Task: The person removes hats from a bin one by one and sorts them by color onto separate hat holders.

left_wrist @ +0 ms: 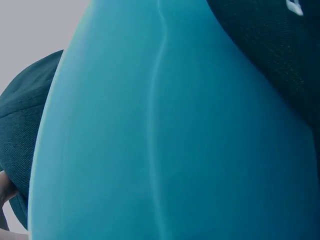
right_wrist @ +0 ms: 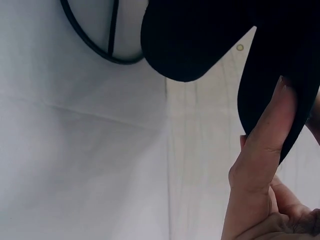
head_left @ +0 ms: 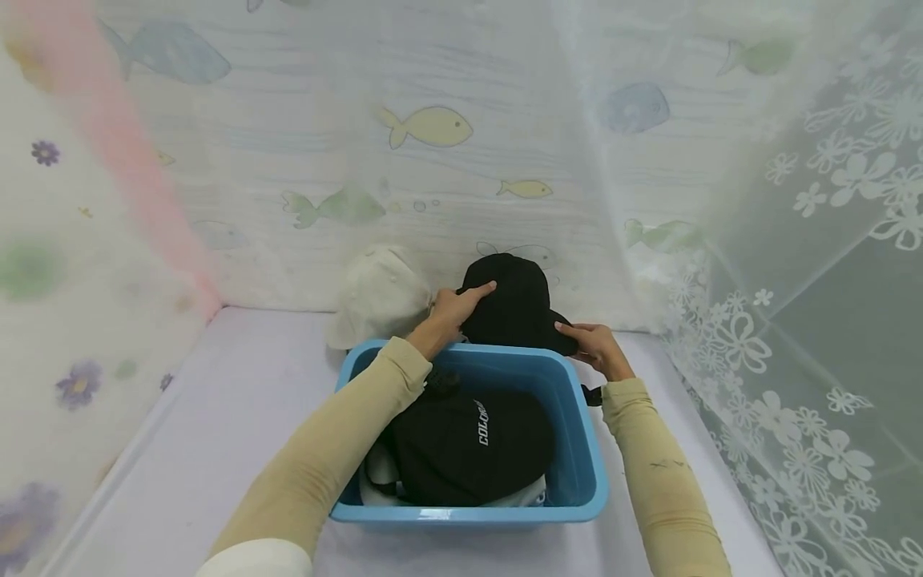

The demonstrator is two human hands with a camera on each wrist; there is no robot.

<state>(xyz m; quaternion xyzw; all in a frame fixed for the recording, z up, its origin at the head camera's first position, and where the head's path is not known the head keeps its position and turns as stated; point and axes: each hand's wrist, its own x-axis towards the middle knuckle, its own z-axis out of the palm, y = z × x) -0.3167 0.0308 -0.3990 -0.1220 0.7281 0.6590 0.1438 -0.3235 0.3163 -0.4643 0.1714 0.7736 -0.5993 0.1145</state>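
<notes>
Behind the blue basin [head_left: 598, 481], a black cap [head_left: 505, 280] is held upright between both hands. My left hand [head_left: 453, 311] grips its left side, thumb laid across the front of the crown. On the other side my right hand [head_left: 594, 344] pinches the brim [right_wrist: 270, 105], with the thumb on one face and fingers on the other. Inside the basin lies another black cap [head_left: 447, 449] with white lettering, on top of paler items that it mostly covers. A sliver of a hand touches dark cloth [left_wrist: 22, 110] at the left wrist view's edge.
A cream cap [head_left: 382, 292] stands left of the held cap, by the fish-printed curtain [head_left: 433, 160]. White cloth [head_left: 252, 417] covers the surface under the basin. A lace curtain [head_left: 793, 449] hangs at the right. A thin dark loop [right_wrist: 100, 47] shows in the right wrist view.
</notes>
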